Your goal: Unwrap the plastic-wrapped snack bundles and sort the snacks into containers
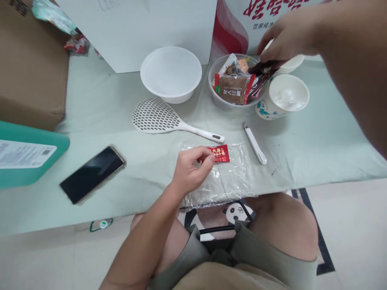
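My left hand [193, 167] is closed at the left end of a small red sachet [221, 154], thumb and fingers pinched on it. Beneath them a clear plastic bag [232, 177] lies flat by the table edge. My right hand [287, 36] reaches over the clear plastic bowl [217, 98], its fingers closed on a dark brown packet [266, 67] at the bowl's right side; the fingertips are partly hidden. In that bowl are several packets, among them a red-edged brown sachet [234, 88]. A paper cup [272, 100] with clear plastic inside stands beside it.
A white bowl [171, 74], a slotted white strainer ladle [157, 117] and a white utility knife [254, 144] lie on the cloth. To the left are a phone [92, 175], a green jug [30, 161] and a cardboard box [33, 68]. White boxes [157, 32] back the table.
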Tool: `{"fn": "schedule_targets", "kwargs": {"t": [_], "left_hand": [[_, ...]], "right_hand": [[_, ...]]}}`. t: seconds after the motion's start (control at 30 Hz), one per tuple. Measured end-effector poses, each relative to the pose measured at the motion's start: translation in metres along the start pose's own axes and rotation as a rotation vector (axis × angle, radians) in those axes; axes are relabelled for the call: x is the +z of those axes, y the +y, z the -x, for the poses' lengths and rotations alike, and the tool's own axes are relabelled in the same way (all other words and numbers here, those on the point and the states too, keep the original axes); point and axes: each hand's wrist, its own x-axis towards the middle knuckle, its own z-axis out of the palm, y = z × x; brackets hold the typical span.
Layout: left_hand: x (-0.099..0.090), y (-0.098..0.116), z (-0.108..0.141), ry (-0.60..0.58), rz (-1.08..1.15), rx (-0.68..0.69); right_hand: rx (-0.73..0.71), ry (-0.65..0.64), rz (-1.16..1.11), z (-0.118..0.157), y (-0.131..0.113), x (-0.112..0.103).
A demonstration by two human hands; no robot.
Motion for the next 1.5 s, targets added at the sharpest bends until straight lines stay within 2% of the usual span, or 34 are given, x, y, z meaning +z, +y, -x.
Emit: {"fn": "schedule_targets", "kwargs": {"t": [0.03, 0.07, 0.1, 0.2, 0.27, 0.53, 0.77, 0.8, 0.87, 0.93, 1.0, 1.03, 1.07, 1.1, 1.17, 1.23, 1.3, 1.4, 1.5], "left_hand": [[0.000, 0.000, 0.000, 0.003, -0.002, 0.003], [0.001, 0.000, 0.000, 0.005, -0.004, 0.007], [0.001, 0.001, 0.000, 0.005, -0.006, 0.010], [0.002, 0.001, 0.000, 0.012, -0.003, 0.011], [0.002, 0.000, 0.000, 0.015, 0.000, 0.001], [-0.002, 0.000, 0.001, 0.020, 0.014, -0.008], [-0.003, -0.004, 0.000, 0.037, 0.030, 0.031], [-0.004, -0.005, 0.000, 0.044, 0.027, 0.026], [-0.007, -0.008, -0.001, 0.071, 0.008, -0.002], [-0.010, -0.013, -0.002, 0.106, -0.018, -0.050], [-0.012, -0.019, -0.003, 0.128, -0.041, -0.091], [-0.012, -0.022, -0.004, 0.125, -0.061, -0.107], [-0.012, -0.024, -0.003, 0.115, -0.097, -0.116], [-0.012, -0.026, -0.003, 0.096, -0.153, -0.113], [-0.010, -0.027, 0.000, 0.030, -0.306, -0.067], [-0.009, -0.027, 0.005, -0.075, -0.462, -0.006], [-0.009, -0.027, 0.010, -0.194, -0.577, 0.012], [-0.014, -0.030, 0.015, -0.335, -0.672, -0.047], [-0.019, -0.032, 0.016, -0.396, -0.672, -0.097]], "right_hand": [[0.079, -0.088, 0.286, 0.007, -0.012, -0.003], [0.120, -0.090, 0.490, 0.014, -0.026, -0.004], [0.106, -0.065, 0.562, 0.021, -0.040, -0.004], [0.133, -0.012, 0.475, 0.037, -0.070, 0.004], [0.173, -0.013, 0.406, 0.042, -0.077, 0.011], [0.265, -0.085, 0.433, 0.048, -0.073, 0.016], [0.305, -0.194, 0.544, 0.036, -0.073, 0.017], [0.299, -0.176, 0.546, 0.042, -0.077, 0.015], [0.226, -0.054, 0.489, 0.068, -0.089, 0.010], [0.066, 0.192, 0.298, 0.114, -0.103, 0.014], [-0.080, 0.405, 0.129, 0.171, -0.111, 0.033], [-0.172, 0.404, 0.038, 0.199, -0.111, 0.049], [-0.273, 0.360, -0.053, 0.224, -0.108, 0.068], [-0.327, 0.260, -0.101, 0.245, -0.103, 0.089], [-0.299, 0.178, -0.105, 0.272, -0.091, 0.131], [-0.292, 0.098, -0.073, 0.282, -0.080, 0.162], [-0.280, 0.048, -0.043, 0.282, -0.072, 0.177], [-0.223, -0.003, -0.053, 0.277, -0.067, 0.178], [-0.144, -0.060, -0.111, 0.272, -0.064, 0.171]]}}
